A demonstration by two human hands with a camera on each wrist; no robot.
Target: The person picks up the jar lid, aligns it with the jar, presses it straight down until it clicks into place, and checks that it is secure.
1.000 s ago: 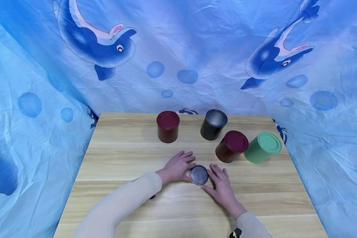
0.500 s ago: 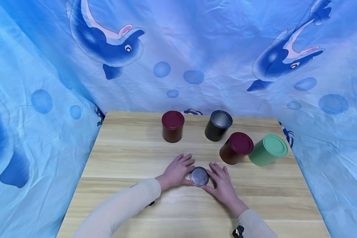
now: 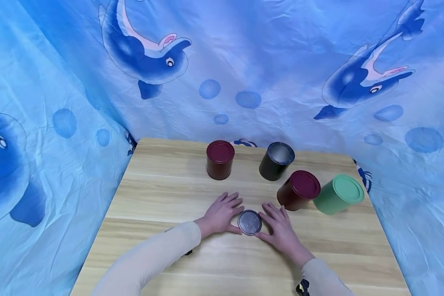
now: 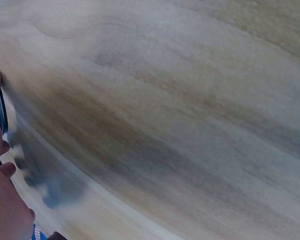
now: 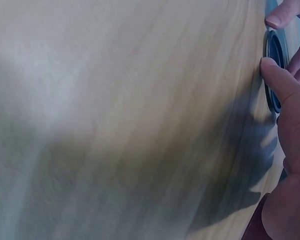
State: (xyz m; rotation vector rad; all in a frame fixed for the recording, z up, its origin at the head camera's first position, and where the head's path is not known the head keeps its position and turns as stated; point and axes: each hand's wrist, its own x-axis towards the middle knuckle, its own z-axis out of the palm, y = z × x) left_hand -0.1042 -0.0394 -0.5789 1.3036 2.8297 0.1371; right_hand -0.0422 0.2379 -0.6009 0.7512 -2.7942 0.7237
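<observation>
The fingertips of both hands met the rim of a flat round lid [image 3: 249, 222] lying on the wooden table [image 3: 159, 193] at the lower centre of the head view: the left hand [image 3: 221, 213] touched it from the left with its fingers spread and nearly straight, the thumb at the lid's near edge, and the right hand [image 3: 281, 228] touched it from the right the same way, thumb against the rim, which the right wrist view also showed. Neither hand curled round the lid; they only bracketed it. Being thin and flush with the table, the lid would probably be hard to lift, and a fingertip pinch could let it slide or flip. Above it in the frame stood 4 tins: a dark red tin [image 3: 220, 159] at upper centre, an open black tin [image 3: 276, 160] to its right, a second dark red tin [image 3: 299, 190] just above the right hand's fingers, and a green tin [image 3: 338, 194] touching or nearly touching it. That nearer red tin could be knocked if the right hand rose carelessly. A blue dolphin cloth [image 3: 222, 65] filled the background.
</observation>
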